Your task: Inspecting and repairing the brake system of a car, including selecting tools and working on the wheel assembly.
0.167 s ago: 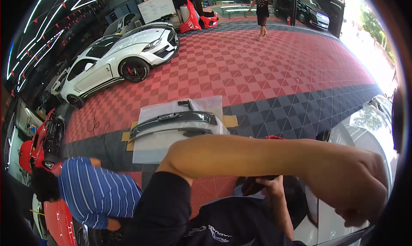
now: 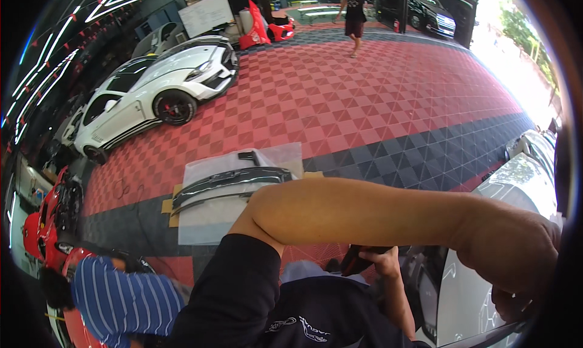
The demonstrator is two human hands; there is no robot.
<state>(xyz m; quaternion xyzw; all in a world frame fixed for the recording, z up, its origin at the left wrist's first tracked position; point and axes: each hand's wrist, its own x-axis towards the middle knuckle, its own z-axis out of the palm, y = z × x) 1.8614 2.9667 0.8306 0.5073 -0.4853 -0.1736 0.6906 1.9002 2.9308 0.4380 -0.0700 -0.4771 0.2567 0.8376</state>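
My left arm, in a black sleeve, bends at the elbow and crosses the whole view to the right. My left hand (image 2: 516, 263) is at the pale car (image 2: 467, 287), above its body near a dark edge; its fingers are curled downward, and whatever they hold is hidden. Lower and nearer the middle, my right hand (image 2: 385, 262) grips a dark object with an orange-brown patch (image 2: 355, 260). My left forearm covers part of that object, so its kind cannot be made out.
Dark glossy car trim pieces (image 2: 231, 183) lie on white sheeting (image 2: 212, 229) over cardboard on the tiled floor. A person in a blue striped shirt (image 2: 124, 296) bends at lower left beside red cars. A white car (image 2: 146, 99) stands far left; another person (image 2: 355, 14) is at the back.
The view has shifted, so the floor, cars and trim pieces appear farther left. My left forearm sits slightly higher near the elbow; my right hand keeps its grip. The far person has changed stride.
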